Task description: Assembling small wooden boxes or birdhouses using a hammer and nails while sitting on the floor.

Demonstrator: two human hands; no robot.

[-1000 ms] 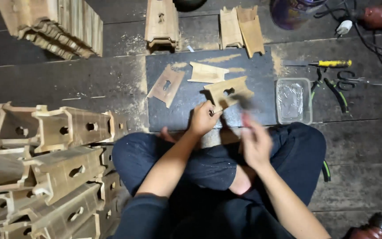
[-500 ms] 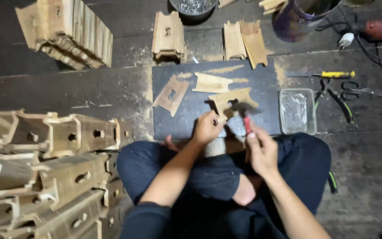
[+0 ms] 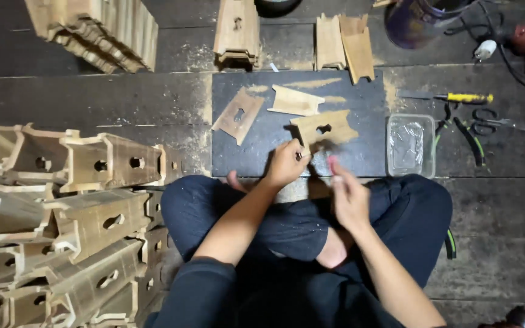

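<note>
I sit cross-legged before a dark board on the floor. My left hand pinches the lower left corner of a flat wooden piece with a hole that lies on the board; something small and dark shows at its fingertips. Just right of it and nearer my lap, my right hand is blurred and closed around a tool with a red end; the tool's head is hidden. Two more flat wooden pieces lie further back on the board.
Hollow wooden boxes with holes are stacked at my left. A clear plastic tub, a yellow-handled screwdriver, pliers and scissors lie at the right. Wood stacks and a purple bucket stand behind.
My right hand has dropped back from above the holed wooden piece toward my lap. My left hand stays at that piece's corner. The view has shifted slightly.
</note>
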